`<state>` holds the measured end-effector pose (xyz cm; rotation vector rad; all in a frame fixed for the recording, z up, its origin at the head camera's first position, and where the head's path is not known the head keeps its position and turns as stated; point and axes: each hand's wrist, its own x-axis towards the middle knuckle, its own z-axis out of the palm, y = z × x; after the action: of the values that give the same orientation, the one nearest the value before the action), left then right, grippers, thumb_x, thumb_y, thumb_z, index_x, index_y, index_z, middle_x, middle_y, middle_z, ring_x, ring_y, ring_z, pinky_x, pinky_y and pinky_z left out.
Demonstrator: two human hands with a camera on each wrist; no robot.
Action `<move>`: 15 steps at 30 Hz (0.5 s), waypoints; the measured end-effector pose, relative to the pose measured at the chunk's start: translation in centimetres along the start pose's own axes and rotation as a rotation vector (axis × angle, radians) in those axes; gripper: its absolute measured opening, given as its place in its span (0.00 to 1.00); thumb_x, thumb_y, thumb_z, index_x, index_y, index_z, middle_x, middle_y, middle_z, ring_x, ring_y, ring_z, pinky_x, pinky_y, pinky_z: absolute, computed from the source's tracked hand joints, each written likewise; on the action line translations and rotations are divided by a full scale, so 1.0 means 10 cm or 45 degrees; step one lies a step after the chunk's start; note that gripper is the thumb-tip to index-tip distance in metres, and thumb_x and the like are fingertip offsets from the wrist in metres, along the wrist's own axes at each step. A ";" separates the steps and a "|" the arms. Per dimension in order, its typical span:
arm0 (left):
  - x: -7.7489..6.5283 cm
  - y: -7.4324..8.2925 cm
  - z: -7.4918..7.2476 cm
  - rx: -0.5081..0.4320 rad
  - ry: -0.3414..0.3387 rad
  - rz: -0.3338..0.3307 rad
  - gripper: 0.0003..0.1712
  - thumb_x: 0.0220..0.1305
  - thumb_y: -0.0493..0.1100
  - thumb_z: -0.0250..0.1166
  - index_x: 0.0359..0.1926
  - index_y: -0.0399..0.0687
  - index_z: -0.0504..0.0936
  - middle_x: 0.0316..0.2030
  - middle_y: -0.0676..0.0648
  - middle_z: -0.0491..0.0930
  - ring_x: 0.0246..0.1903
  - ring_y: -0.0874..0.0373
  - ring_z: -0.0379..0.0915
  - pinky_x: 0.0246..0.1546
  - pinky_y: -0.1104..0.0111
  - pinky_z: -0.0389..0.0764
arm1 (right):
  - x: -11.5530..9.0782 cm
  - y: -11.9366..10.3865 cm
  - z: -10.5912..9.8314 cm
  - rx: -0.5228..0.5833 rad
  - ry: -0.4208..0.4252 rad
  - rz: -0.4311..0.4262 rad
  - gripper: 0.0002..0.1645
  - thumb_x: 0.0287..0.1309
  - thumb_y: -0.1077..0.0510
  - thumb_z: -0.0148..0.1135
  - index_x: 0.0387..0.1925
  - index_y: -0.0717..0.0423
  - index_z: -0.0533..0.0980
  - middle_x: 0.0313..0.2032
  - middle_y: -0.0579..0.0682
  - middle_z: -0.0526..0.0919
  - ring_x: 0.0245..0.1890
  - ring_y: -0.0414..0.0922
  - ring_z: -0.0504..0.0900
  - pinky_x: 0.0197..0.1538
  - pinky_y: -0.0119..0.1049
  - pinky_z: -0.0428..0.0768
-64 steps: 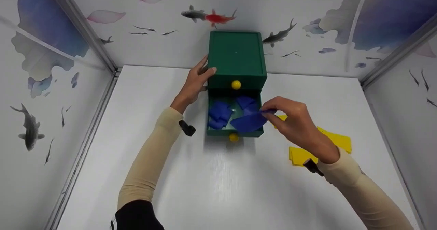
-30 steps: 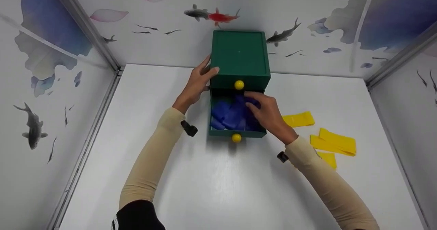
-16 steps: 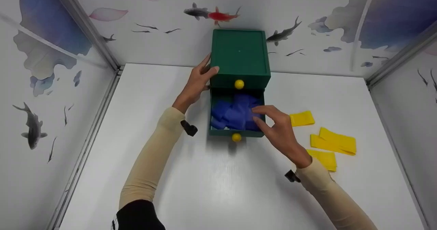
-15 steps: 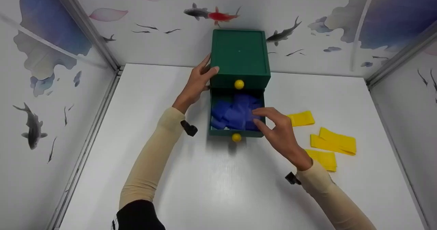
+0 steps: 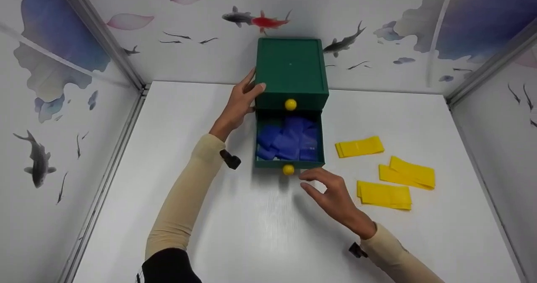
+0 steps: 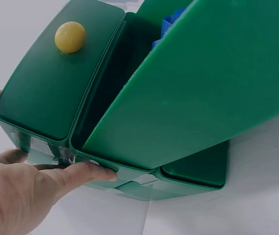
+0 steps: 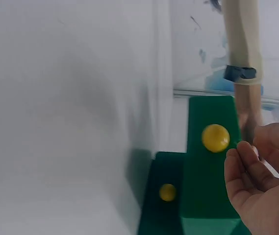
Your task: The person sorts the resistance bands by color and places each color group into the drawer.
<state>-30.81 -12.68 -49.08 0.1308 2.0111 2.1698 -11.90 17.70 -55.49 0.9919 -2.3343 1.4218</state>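
Observation:
A green drawer cabinet [image 5: 290,66] stands against the back wall, its middle drawer [image 5: 268,164] pulled out. Folded blue strips [image 5: 289,144] lie inside that drawer. My left hand [image 5: 240,100] presses on the cabinet's left side, thumb at the top edge. In the left wrist view, one straight finger [image 6: 88,174] lies along the cabinet side. My right hand [image 5: 331,197] hovers in front of the drawer's right corner, fingers loosely bent, thumb and forefinger apart with nothing between. Its fingertips are near the drawer's yellow knob [image 5: 288,169], also seen in the right wrist view.
On the white table [image 5: 251,241], right of the cabinet, lie folded yellow strips [image 5: 359,147] in three groups. A second yellow knob [image 5: 290,104] sits on the closed top drawer. A lower drawer with a yellow knob [image 7: 167,192] shows in the right wrist view. Printed walls enclose the table.
My right hand laid a blue strip in the drawer, let go, and moved out toward the drawer's front. The left hand stayed on the cabinet.

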 end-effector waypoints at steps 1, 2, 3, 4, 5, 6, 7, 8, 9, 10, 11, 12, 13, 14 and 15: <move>0.00 0.00 0.00 0.000 0.001 0.000 0.48 0.79 0.61 0.67 0.89 0.71 0.53 0.87 0.46 0.56 0.83 0.47 0.59 0.73 0.31 0.68 | -0.02 0.02 0.03 0.004 -0.008 0.020 0.17 0.65 0.71 0.76 0.52 0.53 0.89 0.48 0.51 0.92 0.46 0.51 0.91 0.54 0.37 0.88; 0.00 0.00 0.00 0.002 0.001 0.000 0.48 0.79 0.61 0.67 0.89 0.71 0.53 0.87 0.46 0.55 0.83 0.46 0.58 0.73 0.31 0.68 | -0.04 0.05 0.06 0.018 -0.017 0.050 0.17 0.66 0.71 0.75 0.52 0.52 0.89 0.47 0.51 0.92 0.46 0.51 0.91 0.53 0.40 0.89; -0.01 0.00 -0.01 0.001 0.002 -0.002 0.48 0.79 0.61 0.67 0.89 0.71 0.53 0.87 0.46 0.55 0.83 0.46 0.58 0.73 0.31 0.68 | -0.06 0.07 0.08 0.035 -0.027 0.084 0.16 0.67 0.70 0.75 0.52 0.52 0.89 0.47 0.52 0.92 0.46 0.51 0.91 0.53 0.42 0.90; -0.01 0.00 -0.01 0.005 0.005 -0.005 0.48 0.79 0.61 0.67 0.89 0.71 0.53 0.87 0.46 0.55 0.83 0.46 0.58 0.73 0.31 0.68 | -0.07 0.09 0.10 0.055 -0.035 0.120 0.15 0.68 0.69 0.75 0.52 0.52 0.89 0.47 0.52 0.92 0.46 0.51 0.91 0.53 0.44 0.90; -0.01 0.00 -0.01 0.007 0.005 -0.007 0.47 0.79 0.61 0.67 0.89 0.72 0.53 0.87 0.46 0.55 0.83 0.46 0.58 0.73 0.31 0.68 | -0.08 0.12 0.12 0.072 -0.044 0.156 0.15 0.69 0.68 0.75 0.52 0.51 0.89 0.48 0.53 0.92 0.47 0.50 0.91 0.53 0.46 0.90; -0.01 0.00 -0.01 0.008 0.004 -0.006 0.48 0.79 0.61 0.67 0.89 0.71 0.53 0.87 0.46 0.55 0.83 0.46 0.57 0.73 0.31 0.68 | -0.08 0.13 0.14 0.092 -0.054 0.191 0.14 0.69 0.67 0.74 0.52 0.51 0.89 0.48 0.54 0.92 0.47 0.50 0.91 0.53 0.48 0.90; -0.01 0.00 -0.01 0.001 0.002 -0.007 0.47 0.79 0.61 0.66 0.89 0.71 0.53 0.87 0.47 0.55 0.84 0.46 0.57 0.73 0.31 0.67 | -0.09 0.15 0.16 0.111 -0.061 0.223 0.13 0.70 0.66 0.74 0.52 0.50 0.89 0.48 0.54 0.92 0.47 0.49 0.91 0.54 0.49 0.90; -0.01 -0.01 -0.01 -0.004 0.000 -0.005 0.47 0.79 0.61 0.66 0.89 0.71 0.53 0.87 0.46 0.55 0.84 0.46 0.57 0.73 0.31 0.67 | -0.09 0.17 0.17 0.130 -0.064 0.250 0.13 0.71 0.65 0.74 0.52 0.50 0.89 0.48 0.56 0.92 0.48 0.49 0.91 0.54 0.50 0.90; -0.01 -0.01 -0.01 -0.011 -0.004 -0.003 0.47 0.79 0.60 0.66 0.89 0.71 0.53 0.87 0.47 0.54 0.84 0.46 0.56 0.73 0.30 0.67 | -0.09 0.18 0.19 0.144 -0.065 0.271 0.12 0.71 0.65 0.74 0.52 0.50 0.89 0.48 0.57 0.92 0.48 0.49 0.90 0.54 0.51 0.90; -0.01 -0.01 -0.01 -0.014 -0.008 0.000 0.47 0.79 0.60 0.66 0.90 0.70 0.53 0.87 0.46 0.54 0.84 0.47 0.56 0.74 0.31 0.67 | -0.09 0.20 0.21 0.156 -0.064 0.288 0.12 0.71 0.65 0.74 0.52 0.51 0.89 0.48 0.58 0.92 0.48 0.49 0.90 0.55 0.52 0.90; -0.01 0.00 -0.01 -0.022 -0.014 0.002 0.47 0.80 0.60 0.66 0.90 0.70 0.53 0.87 0.46 0.54 0.84 0.47 0.56 0.74 0.31 0.67 | -0.09 0.21 0.22 0.163 -0.063 0.301 0.11 0.71 0.65 0.74 0.52 0.51 0.89 0.48 0.58 0.92 0.48 0.49 0.90 0.55 0.52 0.90; -0.01 0.00 -0.01 -0.029 -0.018 0.005 0.47 0.80 0.59 0.66 0.90 0.70 0.53 0.87 0.46 0.54 0.84 0.47 0.56 0.74 0.31 0.67 | -0.09 0.22 0.24 0.166 -0.061 0.311 0.11 0.71 0.65 0.74 0.51 0.52 0.89 0.47 0.58 0.92 0.47 0.49 0.90 0.55 0.52 0.90; -0.01 -0.01 -0.01 -0.034 -0.017 0.006 0.47 0.80 0.59 0.66 0.90 0.70 0.53 0.87 0.47 0.54 0.84 0.47 0.56 0.74 0.31 0.67 | -0.09 0.23 0.25 0.172 -0.062 0.321 0.10 0.71 0.65 0.74 0.51 0.53 0.89 0.48 0.58 0.92 0.47 0.49 0.90 0.55 0.52 0.90; -0.01 0.00 -0.01 -0.032 -0.018 0.008 0.47 0.80 0.59 0.66 0.90 0.70 0.53 0.87 0.47 0.54 0.84 0.47 0.57 0.74 0.31 0.67 | -0.09 0.24 0.27 0.177 -0.064 0.335 0.10 0.71 0.65 0.74 0.51 0.54 0.89 0.48 0.57 0.92 0.47 0.49 0.90 0.55 0.51 0.90; -0.01 0.00 -0.01 -0.032 -0.017 0.009 0.47 0.80 0.59 0.66 0.90 0.69 0.53 0.87 0.47 0.54 0.84 0.47 0.57 0.73 0.31 0.67 | -0.09 0.25 0.28 0.183 -0.067 0.349 0.09 0.71 0.64 0.74 0.51 0.55 0.89 0.48 0.56 0.92 0.48 0.48 0.90 0.56 0.50 0.90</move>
<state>-30.78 -12.80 -49.09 0.1490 1.9781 2.1919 -12.42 16.46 -59.08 0.7731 -2.5139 1.7041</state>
